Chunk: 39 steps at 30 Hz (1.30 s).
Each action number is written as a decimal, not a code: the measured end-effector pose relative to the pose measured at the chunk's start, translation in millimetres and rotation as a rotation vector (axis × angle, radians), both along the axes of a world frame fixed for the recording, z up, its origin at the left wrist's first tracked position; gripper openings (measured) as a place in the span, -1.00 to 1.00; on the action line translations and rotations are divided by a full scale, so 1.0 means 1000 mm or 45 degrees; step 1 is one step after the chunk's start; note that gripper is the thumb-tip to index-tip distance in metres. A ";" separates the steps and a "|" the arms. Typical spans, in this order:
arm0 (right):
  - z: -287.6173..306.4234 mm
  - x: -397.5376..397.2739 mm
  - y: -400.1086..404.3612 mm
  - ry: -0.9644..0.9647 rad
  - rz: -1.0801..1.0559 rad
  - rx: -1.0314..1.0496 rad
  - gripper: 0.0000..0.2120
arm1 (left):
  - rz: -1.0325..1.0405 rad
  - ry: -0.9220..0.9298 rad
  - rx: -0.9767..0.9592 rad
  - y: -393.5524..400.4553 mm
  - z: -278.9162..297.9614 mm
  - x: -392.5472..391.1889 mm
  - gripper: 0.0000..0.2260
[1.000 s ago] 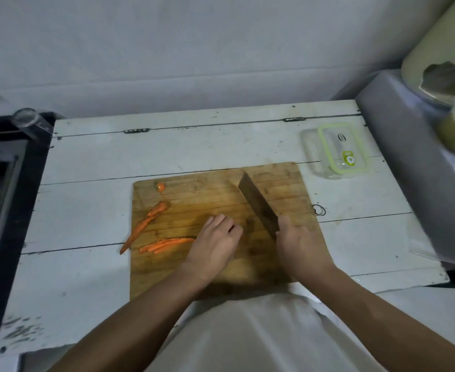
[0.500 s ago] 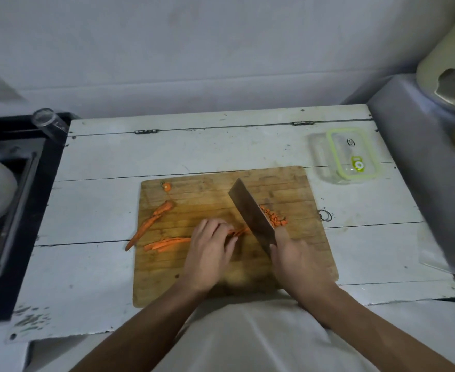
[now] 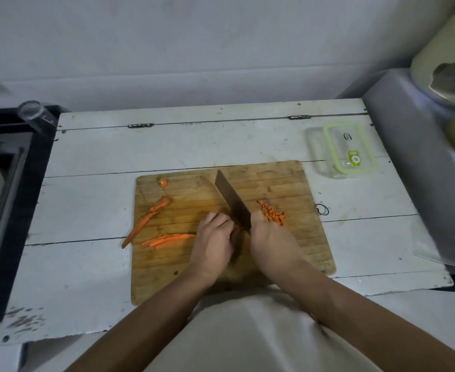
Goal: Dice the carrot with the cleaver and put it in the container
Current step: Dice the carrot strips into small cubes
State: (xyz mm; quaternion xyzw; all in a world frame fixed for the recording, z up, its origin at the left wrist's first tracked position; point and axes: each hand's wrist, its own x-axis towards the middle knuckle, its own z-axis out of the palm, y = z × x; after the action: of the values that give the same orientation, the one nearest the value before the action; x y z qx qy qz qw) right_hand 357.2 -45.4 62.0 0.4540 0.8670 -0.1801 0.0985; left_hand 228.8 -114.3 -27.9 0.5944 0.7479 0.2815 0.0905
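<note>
Dicing on the rectangular wooden cutting board (image 3: 288, 183), itself on the white plank table (image 3: 167, 146); right hand (image 3: 272, 242) wraps the dark steel cleaver (image 3: 231, 201) handle, left hand (image 3: 213, 237) curled over carrot strips, knuckles touching the blade: nick risk if fingertips creep; orange carrot dice (image 3: 273, 214) sit right of blade; long carrot strip (image 3: 143, 224) overhangs the board's left edge, could roll; clear green-rimmed container (image 3: 349, 149) stands apart, far right, open table between

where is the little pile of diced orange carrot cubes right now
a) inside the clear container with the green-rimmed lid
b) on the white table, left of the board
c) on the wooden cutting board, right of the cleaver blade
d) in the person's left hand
c: the pile of diced orange carrot cubes lies on the wooden cutting board, just right of the dark steel cleaver blade, while the clear container with the green-rimmed lid stands apart on the white table.
</note>
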 end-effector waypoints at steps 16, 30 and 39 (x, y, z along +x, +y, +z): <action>0.006 0.025 -0.016 0.018 -0.079 -0.044 -0.89 | 0.217 -0.163 -0.050 -0.010 0.007 0.000 -0.85; -0.002 -0.006 0.000 0.072 -0.124 -0.013 -0.92 | 0.101 -0.089 -0.032 -0.002 0.001 -0.005 -0.94; 0.012 0.024 -0.014 0.099 -0.145 -0.066 -0.91 | 0.204 -0.083 -0.086 -0.020 0.009 -0.011 -0.79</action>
State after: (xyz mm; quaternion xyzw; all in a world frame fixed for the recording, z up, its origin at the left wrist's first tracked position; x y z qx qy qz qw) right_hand 381.5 -59.1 74.1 0.4925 0.8381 -0.2251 0.0663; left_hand 217.9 -134.3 -18.5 0.5198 0.7988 0.2816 0.1120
